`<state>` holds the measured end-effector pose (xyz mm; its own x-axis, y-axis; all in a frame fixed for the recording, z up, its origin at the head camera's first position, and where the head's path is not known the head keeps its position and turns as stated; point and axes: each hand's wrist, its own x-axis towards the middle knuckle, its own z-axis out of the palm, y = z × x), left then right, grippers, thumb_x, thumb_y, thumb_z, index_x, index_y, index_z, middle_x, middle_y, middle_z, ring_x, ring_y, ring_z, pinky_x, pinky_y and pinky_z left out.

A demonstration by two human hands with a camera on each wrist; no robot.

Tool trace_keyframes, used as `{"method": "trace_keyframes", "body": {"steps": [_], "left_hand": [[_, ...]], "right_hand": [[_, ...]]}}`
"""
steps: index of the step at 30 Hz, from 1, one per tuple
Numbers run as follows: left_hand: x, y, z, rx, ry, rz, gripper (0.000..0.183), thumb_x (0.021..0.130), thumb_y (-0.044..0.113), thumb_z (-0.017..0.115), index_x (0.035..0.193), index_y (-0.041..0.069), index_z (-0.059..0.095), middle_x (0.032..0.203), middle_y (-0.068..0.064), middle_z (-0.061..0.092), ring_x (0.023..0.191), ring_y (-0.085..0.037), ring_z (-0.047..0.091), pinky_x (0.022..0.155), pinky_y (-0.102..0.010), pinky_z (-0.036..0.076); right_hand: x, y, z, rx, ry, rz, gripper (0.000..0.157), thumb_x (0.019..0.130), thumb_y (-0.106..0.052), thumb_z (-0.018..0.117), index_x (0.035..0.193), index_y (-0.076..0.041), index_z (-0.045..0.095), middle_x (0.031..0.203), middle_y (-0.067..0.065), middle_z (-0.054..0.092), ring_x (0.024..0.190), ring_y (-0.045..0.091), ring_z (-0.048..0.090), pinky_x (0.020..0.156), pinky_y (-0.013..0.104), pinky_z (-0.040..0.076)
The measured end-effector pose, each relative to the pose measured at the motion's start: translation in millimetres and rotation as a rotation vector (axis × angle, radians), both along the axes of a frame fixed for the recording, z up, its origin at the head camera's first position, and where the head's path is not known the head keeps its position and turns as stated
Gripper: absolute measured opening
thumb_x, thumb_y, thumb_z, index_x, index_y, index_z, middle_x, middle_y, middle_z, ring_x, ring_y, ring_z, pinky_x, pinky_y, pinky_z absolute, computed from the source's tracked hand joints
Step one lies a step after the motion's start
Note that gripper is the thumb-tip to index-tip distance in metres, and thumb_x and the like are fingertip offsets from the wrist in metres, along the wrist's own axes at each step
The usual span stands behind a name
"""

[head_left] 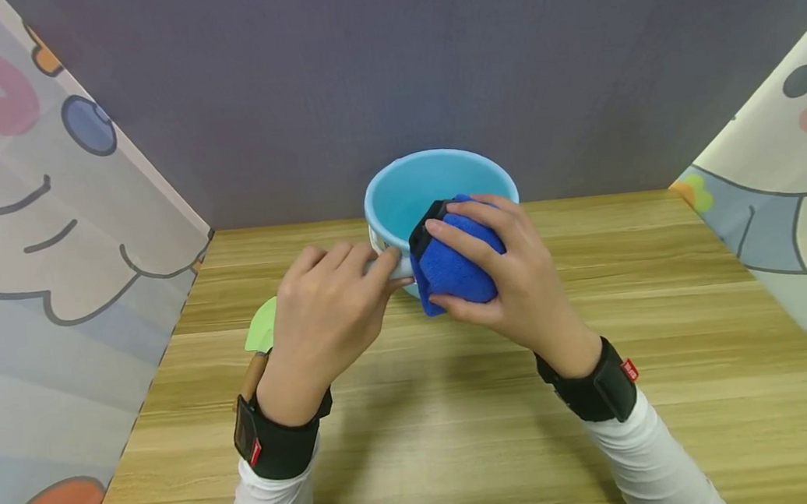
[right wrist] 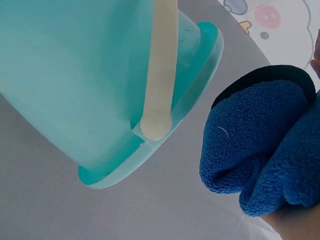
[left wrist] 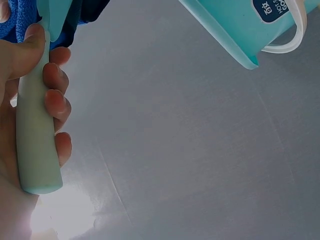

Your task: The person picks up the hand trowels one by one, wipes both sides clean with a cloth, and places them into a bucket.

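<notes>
My left hand (head_left: 330, 312) grips the pale handle (left wrist: 39, 135) of a tool. In the left wrist view its thumb lies along the top of the handle and its fingers curl round it. A teal part (left wrist: 56, 17) of the tool shows past the thumb; the rest is hidden by the cloth. My right hand (head_left: 521, 275) holds a bunched blue terry cloth (head_left: 460, 260) with a black edge round the tool's far end, fingers spread over it. Both hands are in front of a light blue bucket (head_left: 406, 181), overlapping its near rim in the head view.
A spatula (head_left: 262, 324) with a light green head and brown handle lies on the wooden table (head_left: 416, 438), partly behind the left wrist. The bucket has a pale carrying handle (right wrist: 162, 65). A grey panel (head_left: 280, 96) stands behind, with cartoon-printed panels at both sides.
</notes>
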<state>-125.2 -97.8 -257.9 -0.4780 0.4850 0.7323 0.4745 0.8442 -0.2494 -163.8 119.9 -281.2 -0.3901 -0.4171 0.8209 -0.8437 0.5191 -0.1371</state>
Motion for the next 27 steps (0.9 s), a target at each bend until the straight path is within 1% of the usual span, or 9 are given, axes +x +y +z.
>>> {"method": "trace_keyframes", "body": {"steps": [3, 10, 14, 18, 21, 25, 27], "left_hand": [[0.2, -0.1, 0.1, 0.002, 0.004, -0.002, 0.031, 0.093, 0.040, 0.058, 0.088, 0.011, 0.068, 0.068, -0.007, 0.070, 0.066, -0.022, 0.065, 0.055, -0.037, 0.048], [1.3, -0.7, 1.2, 0.004, 0.000, -0.001, 0.030, 0.094, 0.039, 0.057, 0.090, 0.011, 0.067, 0.068, -0.007, 0.070, 0.065, -0.022, 0.064, 0.053, -0.037, 0.047], [1.5, -0.7, 1.6, 0.001, 0.006, -0.003, 0.029, 0.094, 0.039, 0.058, 0.092, 0.011, 0.068, 0.068, -0.007, 0.070, 0.064, -0.022, 0.064, 0.053, -0.036, 0.047], [1.7, -0.8, 2.0, -0.002, 0.017, -0.007, 0.029, 0.093, 0.039, 0.058, 0.092, 0.012, 0.068, 0.068, -0.006, 0.069, 0.064, -0.021, 0.063, 0.055, -0.036, 0.048], [1.6, -0.9, 1.8, 0.002, 0.015, -0.015, 0.029, 0.093, 0.039, 0.058, 0.092, 0.011, 0.068, 0.067, -0.006, 0.069, 0.063, -0.021, 0.062, 0.055, -0.037, 0.048], [1.8, -1.6, 1.8, 0.004, 0.004, -0.021, 0.029, 0.093, 0.039, 0.058, 0.092, 0.011, 0.068, 0.067, -0.006, 0.069, 0.063, -0.021, 0.062, 0.056, -0.038, 0.049], [1.9, -2.1, 2.1, 0.004, 0.003, -0.020, 0.029, 0.093, 0.039, 0.059, 0.092, 0.011, 0.068, 0.068, -0.006, 0.069, 0.063, -0.022, 0.062, 0.057, -0.038, 0.049]], "right_hand": [[-0.5, 1.2, 0.5, -0.008, -0.002, 0.006, 0.063, 0.079, -0.057, 0.067, 0.124, -0.012, 0.063, 0.127, 0.022, 0.058, 0.122, 0.039, 0.047, 0.099, 0.064, 0.043], [-1.7, 4.1, 0.8, -0.022, -0.023, -0.003, 0.064, 0.080, -0.058, 0.066, 0.124, -0.012, 0.061, 0.125, 0.023, 0.057, 0.122, 0.038, 0.047, 0.099, 0.064, 0.043], [-0.8, 5.1, 0.7, -0.034, -0.050, -0.009, 0.065, 0.078, -0.054, 0.070, 0.126, -0.012, 0.060, 0.126, 0.022, 0.057, 0.122, 0.037, 0.046, 0.097, 0.064, 0.045], [-0.3, 6.6, -0.1, -0.034, -0.073, -0.022, 0.067, 0.072, -0.048, 0.077, 0.126, -0.012, 0.061, 0.126, 0.022, 0.056, 0.121, 0.036, 0.047, 0.096, 0.064, 0.046], [0.1, 6.8, 0.1, -0.041, -0.093, -0.028, 0.068, 0.071, -0.048, 0.077, 0.127, -0.013, 0.061, 0.125, 0.022, 0.056, 0.118, 0.036, 0.048, 0.095, 0.063, 0.047], [0.8, 7.2, 0.4, -0.048, -0.131, -0.034, 0.068, 0.073, -0.052, 0.074, 0.129, -0.015, 0.060, 0.126, 0.021, 0.056, 0.117, 0.036, 0.048, 0.092, 0.064, 0.048], [1.1, 7.7, 0.4, -0.061, -0.151, -0.029, 0.067, 0.073, -0.048, 0.076, 0.129, -0.016, 0.060, 0.125, 0.021, 0.056, 0.118, 0.036, 0.049, 0.090, 0.065, 0.049]]}}
